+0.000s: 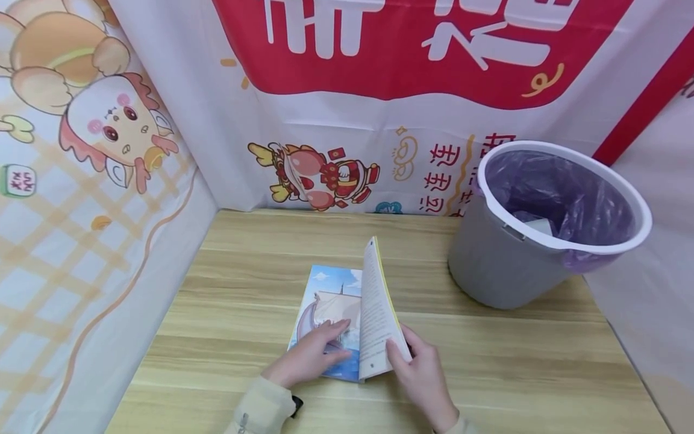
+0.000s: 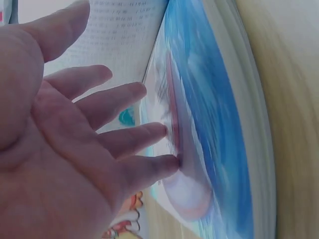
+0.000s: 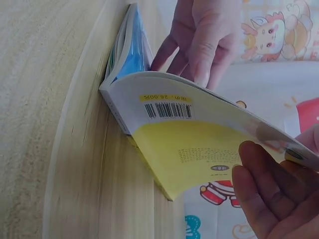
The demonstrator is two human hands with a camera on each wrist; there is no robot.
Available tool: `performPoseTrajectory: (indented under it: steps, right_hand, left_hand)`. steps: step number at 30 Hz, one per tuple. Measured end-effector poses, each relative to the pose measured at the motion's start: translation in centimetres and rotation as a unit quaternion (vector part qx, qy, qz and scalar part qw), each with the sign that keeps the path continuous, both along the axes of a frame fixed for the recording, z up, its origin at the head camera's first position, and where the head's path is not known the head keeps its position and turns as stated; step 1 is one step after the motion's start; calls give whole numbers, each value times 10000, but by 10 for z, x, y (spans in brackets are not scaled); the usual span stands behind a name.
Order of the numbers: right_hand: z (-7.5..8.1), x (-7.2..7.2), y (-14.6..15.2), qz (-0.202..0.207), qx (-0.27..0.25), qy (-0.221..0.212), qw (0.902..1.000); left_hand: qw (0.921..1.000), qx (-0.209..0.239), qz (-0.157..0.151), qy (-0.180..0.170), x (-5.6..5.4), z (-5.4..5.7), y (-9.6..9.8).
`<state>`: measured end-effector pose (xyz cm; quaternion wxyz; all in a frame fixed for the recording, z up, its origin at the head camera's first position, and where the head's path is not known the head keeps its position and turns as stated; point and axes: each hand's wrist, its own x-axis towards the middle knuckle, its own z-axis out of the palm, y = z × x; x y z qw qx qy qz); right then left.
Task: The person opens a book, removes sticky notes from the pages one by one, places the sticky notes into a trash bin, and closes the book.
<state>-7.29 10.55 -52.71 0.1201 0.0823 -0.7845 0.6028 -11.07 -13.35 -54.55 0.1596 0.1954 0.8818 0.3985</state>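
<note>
An open paperback book (image 1: 374,307) lies on the wooden table, its left page (image 1: 336,289) flat with a colour picture of a sailing ship on blue water. The right part stands raised, showing printed text. My left hand (image 1: 317,352) is spread over the ship page with straight fingers; in the left wrist view its fingertips (image 2: 172,162) are at the picture. My right hand (image 1: 423,367) pinches the raised part near its outer lower edge, thumb on the text side. In the right wrist view the yellow and white back cover (image 3: 174,139) bears a barcode, with fingers (image 3: 259,159) against it.
A grey bin (image 1: 488,259) with a white rim and purple liner stands at the table's right; something pale lies inside. Printed cloth (image 1: 336,114) hangs behind the table (image 1: 233,301), and more patterned cloth (image 1: 81,241) borders its left side.
</note>
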Motion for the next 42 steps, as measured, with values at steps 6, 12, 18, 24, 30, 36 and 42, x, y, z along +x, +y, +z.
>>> performPoseTrajectory:
  steps: [6, 12, 18, 24, 30, 36, 42]
  right_hand:
    - [2, -5, -12, 150, 596, 519, 9968]
    - [1, -10, -32, 792, 1560, 366, 9839]
    - [-13, -9, -52, 1432, 2770, -21, 9501]
    - [-33, -5, -60, 2200, 3914, -401, 8926]
    - [-39, -4, -60, 2215, 4100, -494, 8834]
    - [-39, -4, -59, 2000, 3676, -647, 9059]
    - [-37, -8, -50, 932, 2071, -1059, 9681]
  left_hand:
    - [9938, 370, 1025, 211, -1, 4, -25]
    - [9739, 420, 2227, 122, -7, 9, -51]
    - [9645, 496, 2594, 2, -9, 12, -64]
    - [9537, 372, 2910, -664, -8, 10, -64]
    - [9505, 25, 2974, -901, -8, 2, -59]
    - [9545, -502, 2872, -632, -7, -4, -57]
    - [9569, -709, 2765, -531, -5, -8, -52]
